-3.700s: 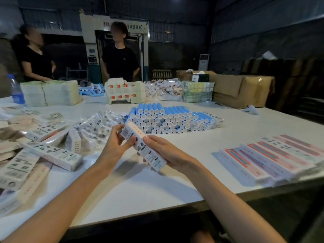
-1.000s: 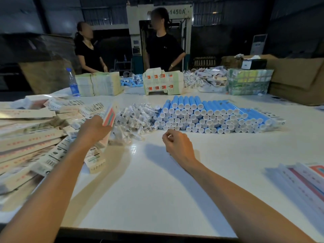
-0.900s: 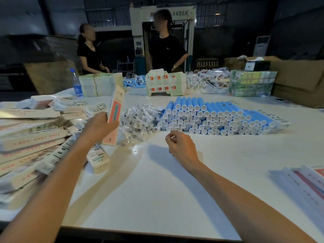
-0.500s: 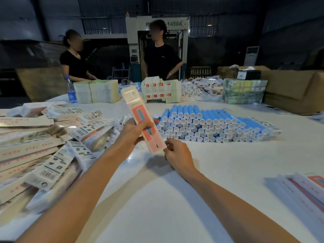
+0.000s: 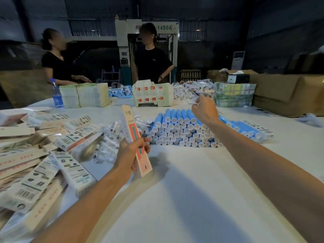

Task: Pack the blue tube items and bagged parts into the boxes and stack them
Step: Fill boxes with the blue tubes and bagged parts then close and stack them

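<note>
My left hand (image 5: 130,155) grips the lower half of a long flat box (image 5: 130,122) with orange and teal print and holds it upright over the white table (image 5: 175,199). Beyond it lies a stack of blue tubes (image 5: 178,128) with white caps facing me. My right hand (image 5: 205,110) is raised over the far end of that stack, its back toward me and fingers curled; I see nothing in it. Clear bagged parts (image 5: 111,139) are heaped left of the tubes. Several packed boxes (image 5: 36,163) are piled at the left.
Two people in black stand behind the table. Along the far edge are a water bottle (image 5: 56,95), stacked flat cartons (image 5: 84,95), a white carton block (image 5: 152,92), a green wrapped bundle (image 5: 235,94) and brown cardboard cases (image 5: 287,95).
My left hand picked a flat box from the left pile and brought it upright to the middle. My right hand touched its lower end, then rose forward over the blue tubes.
</note>
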